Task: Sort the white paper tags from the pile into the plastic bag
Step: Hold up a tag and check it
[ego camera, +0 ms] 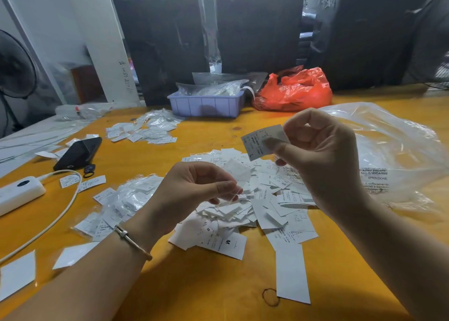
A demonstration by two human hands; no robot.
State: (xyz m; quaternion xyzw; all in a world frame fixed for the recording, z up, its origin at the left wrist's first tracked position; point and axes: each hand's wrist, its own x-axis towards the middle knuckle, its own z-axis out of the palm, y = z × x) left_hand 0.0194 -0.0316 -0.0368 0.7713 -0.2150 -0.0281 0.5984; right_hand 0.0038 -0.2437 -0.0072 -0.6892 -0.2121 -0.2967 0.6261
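**Hands raised over the tag pile, one tag pinched in each**

The right hand (pixel 323 155) is lifted above the yellow tabletop (pixel 209 284), its thumb and curled fingers (pixel 303 123) pinching a white paper tag (pixel 257 142) printed with small text and a letter L. The left hand (pixel 192 189), a thin bracelet (pixel 132 241) on its wrist, hovers lower, its fingertips pressed together on a small clear sleeve or tag that is hard to make out against the papers below.

Beneath both hands lies the pile of white tags (pixel 255 206), loosely heaped, some showing size letters such as M and S. The large clear plastic bag (pixel 388 150) lies crumpled on the tabletop just to the right of the pile, with warning text printed on it.

To the left sit a heap of bagged tags (pixel 121 201), a black phone (pixel 79 153) and a white power bank (pixel 19 193) with its cable. Farther back stand a lilac tray (pixel 206 105) holding clear packets, a red plastic bag (pixel 296 89) and another scatter of tags (pixel 145 131).
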